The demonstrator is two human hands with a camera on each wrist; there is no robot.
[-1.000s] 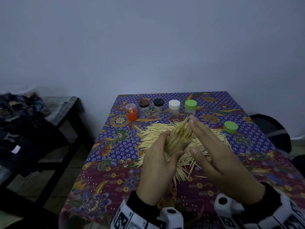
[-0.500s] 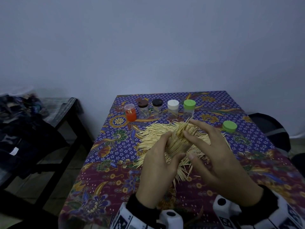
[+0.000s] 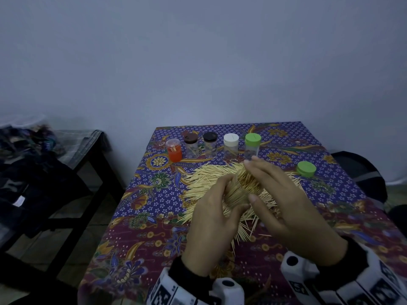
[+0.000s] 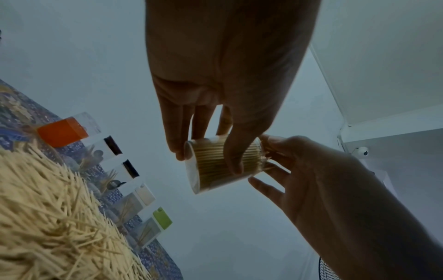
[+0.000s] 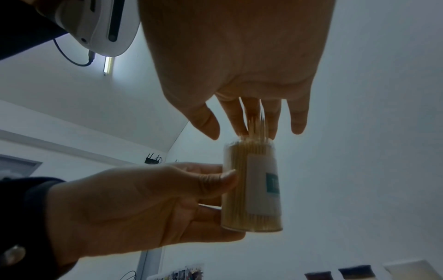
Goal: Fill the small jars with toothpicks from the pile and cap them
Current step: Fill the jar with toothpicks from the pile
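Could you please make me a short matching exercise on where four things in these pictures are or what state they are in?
Things:
1. left hand
2. right hand
3. loose green cap
4. orange jar

States:
A. at the left end of the row of jars
B. fingers on toothpick tips at the jar's mouth
C. lies alone on the cloth, right of the pile
D. grips the full jar

Pairs: 1-D, 2-B, 3-C, 4-A

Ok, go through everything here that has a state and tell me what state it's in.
Held jar: uncapped, packed with toothpicks, some sticking out.
Left hand: grips the jar.
Right hand: fingers straight, at the toothpick tips.
Loose green cap: off, on the table.
Five jars in a row: capped, upright.
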